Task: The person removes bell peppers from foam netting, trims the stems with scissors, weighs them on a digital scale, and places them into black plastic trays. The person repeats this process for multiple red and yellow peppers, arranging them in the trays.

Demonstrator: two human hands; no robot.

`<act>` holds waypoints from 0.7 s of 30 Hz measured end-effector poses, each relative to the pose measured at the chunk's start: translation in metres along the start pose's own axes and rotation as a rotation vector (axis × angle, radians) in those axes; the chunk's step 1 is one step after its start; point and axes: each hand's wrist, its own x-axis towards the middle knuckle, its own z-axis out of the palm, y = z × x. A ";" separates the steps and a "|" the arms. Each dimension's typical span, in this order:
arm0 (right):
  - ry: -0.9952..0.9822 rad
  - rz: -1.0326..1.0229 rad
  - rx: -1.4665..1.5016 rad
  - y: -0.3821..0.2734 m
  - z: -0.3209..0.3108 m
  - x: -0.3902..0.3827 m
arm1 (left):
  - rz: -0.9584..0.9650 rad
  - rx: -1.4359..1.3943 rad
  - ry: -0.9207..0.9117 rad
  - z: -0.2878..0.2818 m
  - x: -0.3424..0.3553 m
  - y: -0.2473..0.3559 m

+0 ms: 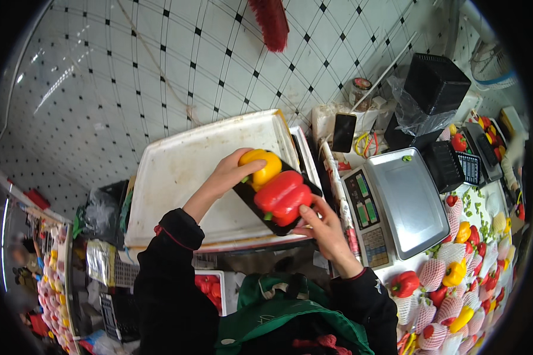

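Both my hands hold a black plastic tray [250, 200] tilted above a white foam lid. In it lie a yellow bell pepper [267, 168] and, nearer me, a red bell pepper [284, 198] with a green stem. My left hand [230, 173] grips the tray's far-left end, its thumb across the yellow pepper. At the near-right end, my right hand [326, 228] is closed round the tray's edge, with the thumb by the red pepper. The fingertips under the tray are hidden. Beneath it spreads the stained white foam lid [177, 177].
To the right stands a scale with a metal pan [410, 201]. Bell peppers in foam nets [450, 278] cover the table beyond it. Stacked black trays [435, 86], a phone [343, 131] and scissors [367, 144] lie toward the back. A box of red peppers [210, 290] sits below the lid.
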 end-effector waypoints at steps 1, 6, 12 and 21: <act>-0.012 0.010 -0.007 0.008 0.011 0.013 | -0.002 0.004 -0.020 -0.015 0.014 -0.016; 0.014 0.148 0.019 0.032 0.061 0.070 | -0.017 0.059 -0.068 -0.065 0.095 -0.091; 0.262 0.109 0.247 0.071 0.077 0.148 | 0.182 0.118 -0.163 -0.083 0.183 -0.106; 0.279 -0.026 -0.081 0.070 0.066 0.135 | 0.483 0.091 0.068 -0.088 0.255 -0.161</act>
